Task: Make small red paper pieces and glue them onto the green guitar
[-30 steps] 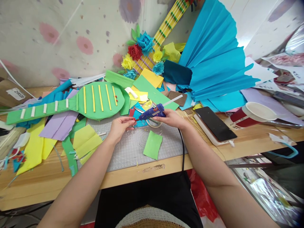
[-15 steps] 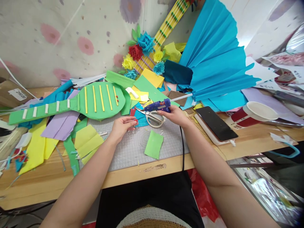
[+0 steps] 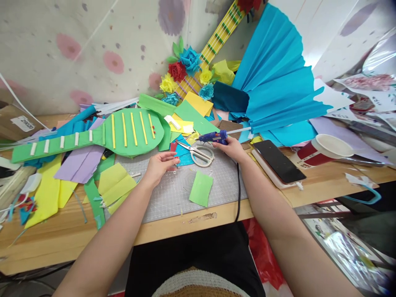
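My right hand (image 3: 231, 148) is wrapped round a blue glue gun (image 3: 213, 136) with a white glue stick (image 3: 239, 130) in its back end; its nozzle points left. My left hand (image 3: 161, 166) has its fingertips pinched on a small red piece of paper (image 3: 177, 157), mostly hidden by the fingers. Between the hands, scissors (image 3: 201, 156) with white handles lie on the grey cutting mat (image 3: 167, 198), beside blue paper. Nearer to me is a green paper piece (image 3: 201, 189). Left of my left hand lies a green paper lute shape (image 3: 130, 144) with yellow strips and red dots.
A yellow paper guitar with flowers (image 3: 188, 78) leans at the back beside a large blue pleated paper (image 3: 275, 78). On the right are a phone (image 3: 280, 161) and a paper cup (image 3: 321, 150). Coloured paper scraps (image 3: 114, 183) cover the left; a black cord (image 3: 238, 194) hangs over the edge.
My right hand has drawn the glue gun to the right, so its nozzle is farther from my left fingers. My left hand stays in nearly the same place, still pinching the red piece.
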Demonstrator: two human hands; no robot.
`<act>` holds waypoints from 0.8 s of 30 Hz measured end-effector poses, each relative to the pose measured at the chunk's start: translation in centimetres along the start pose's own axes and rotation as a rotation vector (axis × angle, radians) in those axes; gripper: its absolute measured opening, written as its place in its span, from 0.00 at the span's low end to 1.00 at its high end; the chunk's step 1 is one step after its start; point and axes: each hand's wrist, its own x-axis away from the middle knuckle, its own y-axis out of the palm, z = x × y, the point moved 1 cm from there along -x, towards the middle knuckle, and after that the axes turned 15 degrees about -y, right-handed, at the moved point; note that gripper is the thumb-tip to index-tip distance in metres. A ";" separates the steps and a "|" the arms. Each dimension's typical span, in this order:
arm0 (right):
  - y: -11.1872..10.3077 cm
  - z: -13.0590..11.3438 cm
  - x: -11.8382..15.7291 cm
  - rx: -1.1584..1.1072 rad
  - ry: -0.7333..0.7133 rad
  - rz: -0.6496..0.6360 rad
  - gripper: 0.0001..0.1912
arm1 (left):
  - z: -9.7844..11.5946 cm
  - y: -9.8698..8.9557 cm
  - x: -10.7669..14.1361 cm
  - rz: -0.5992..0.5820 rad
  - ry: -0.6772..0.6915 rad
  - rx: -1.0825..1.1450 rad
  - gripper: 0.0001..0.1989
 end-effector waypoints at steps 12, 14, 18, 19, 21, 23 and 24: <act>-0.1 0.6 0.0 -0.080 -0.047 -0.019 0.24 | -0.3 -0.1 -0.3 -0.001 0.055 -0.007 0.25; -0.2 0.8 -0.1 -0.108 -0.040 -0.025 0.24 | -0.3 -0.1 -0.3 -0.005 0.081 -0.022 0.26; -0.5 1.5 0.0 -0.219 0.022 -0.020 0.23 | -0.5 0.0 -0.4 0.039 0.160 -0.086 0.24; -0.6 1.7 0.0 -0.233 0.039 -0.019 0.22 | -0.5 0.0 -0.4 0.058 0.179 -0.105 0.23; -0.7 2.0 0.0 -0.225 0.062 -0.013 0.22 | -0.7 0.1 -0.5 0.079 0.204 -0.137 0.20; -0.8 2.2 -0.1 -0.181 0.054 -0.002 0.23 | -0.8 0.1 -0.6 0.084 0.215 -0.158 0.18; -0.7 2.2 -0.1 -0.155 0.036 -0.002 0.24 | -0.8 0.0 -0.7 0.088 0.218 -0.166 0.18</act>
